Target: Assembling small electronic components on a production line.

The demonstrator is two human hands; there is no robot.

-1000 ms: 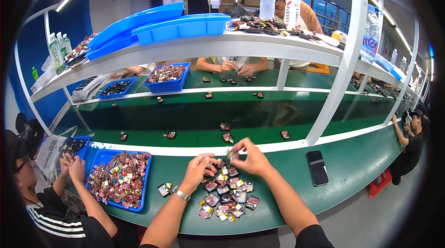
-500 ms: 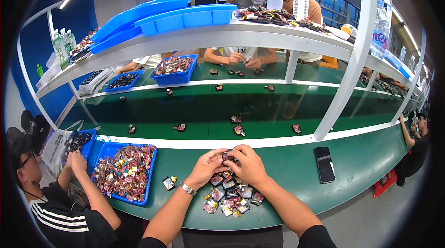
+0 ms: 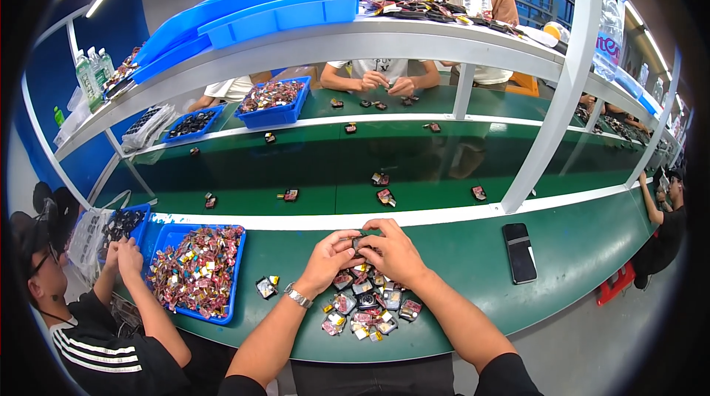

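Our left hand (image 3: 330,259) and right hand (image 3: 393,252) — fingers pinching small dark square part (image 3: 360,242) above loose pile of small coloured parts (image 3: 366,306) on green table (image 3: 458,263). Risk — part slips, lost in pile.

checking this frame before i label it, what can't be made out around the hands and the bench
Head view only:
- The small dark piece between the left hand and right hand: fingers cover most of it, so its kind is unclear.
- The pile of small parts: too small to tell apart; the hands hide its far edge.
- The blue bin: a neighbour's forearm hides its left corner.
- The phone: screen dark.
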